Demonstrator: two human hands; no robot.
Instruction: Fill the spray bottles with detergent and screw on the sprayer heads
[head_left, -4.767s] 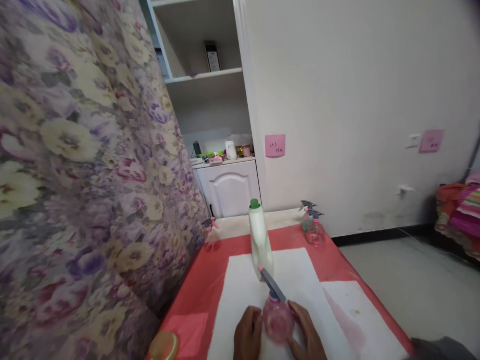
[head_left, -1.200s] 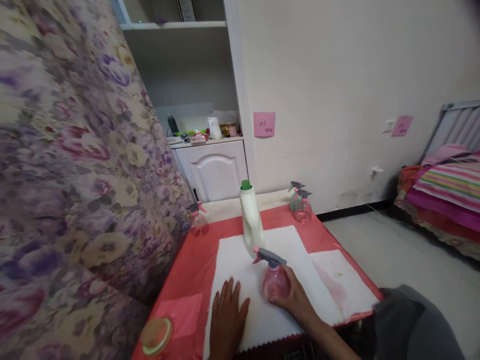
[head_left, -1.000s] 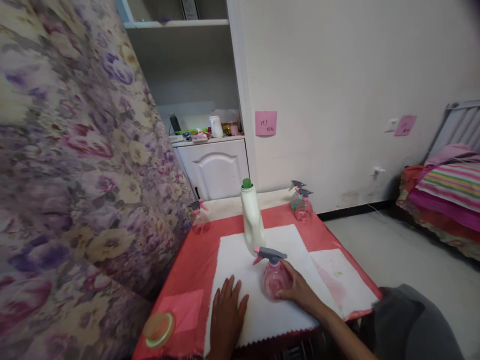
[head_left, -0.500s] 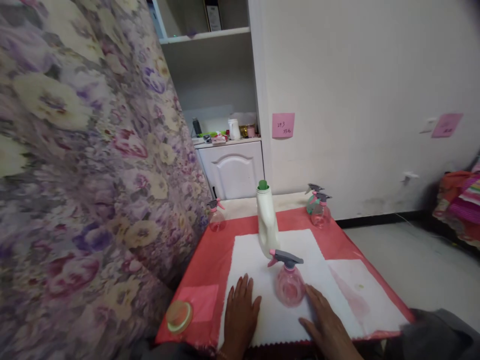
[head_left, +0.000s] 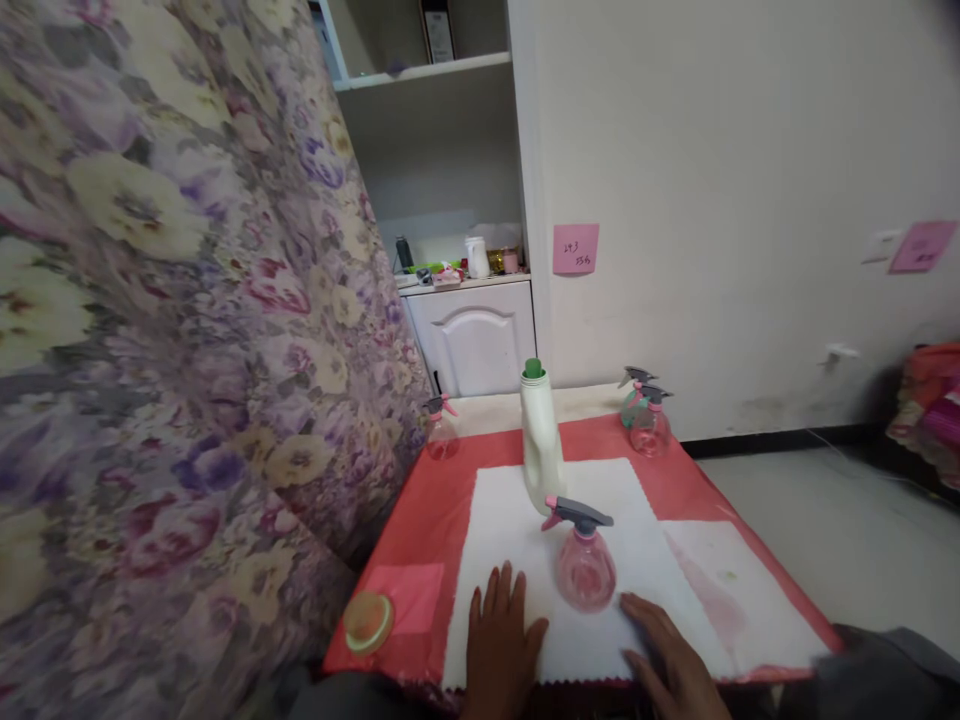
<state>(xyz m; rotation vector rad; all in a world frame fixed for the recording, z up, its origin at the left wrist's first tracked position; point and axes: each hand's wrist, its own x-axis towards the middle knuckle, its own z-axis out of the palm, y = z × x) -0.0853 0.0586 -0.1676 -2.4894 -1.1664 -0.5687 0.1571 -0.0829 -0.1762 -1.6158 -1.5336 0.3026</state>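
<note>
A pink round spray bottle (head_left: pixel 586 565) with a grey trigger head stands upright on a white cloth (head_left: pixel 510 510) that covers a red table (head_left: pixel 420 510). My left hand (head_left: pixel 503 643) lies flat on the cloth, fingers apart, just left of the bottle. Right of the bottle my right hand (head_left: pixel 670 655) also rests flat and holds nothing. Neither hand touches the bottle. Behind it stands a tall white bottle (head_left: pixel 541 440) with a green cap.
Two more spray bottles (head_left: pixel 645 420) stand at the far right corner and one spray bottle (head_left: pixel 439 428) at the far left. A round lid (head_left: pixel 367 620) lies near the front left edge. A flowered curtain (head_left: pixel 172 330) hangs at the left. A white cabinet (head_left: pixel 472 335) stands behind.
My right hand has let go of the pink spray bottle and now lies flat beside it. The bottle stands on its own. The view has swung slightly left.
</note>
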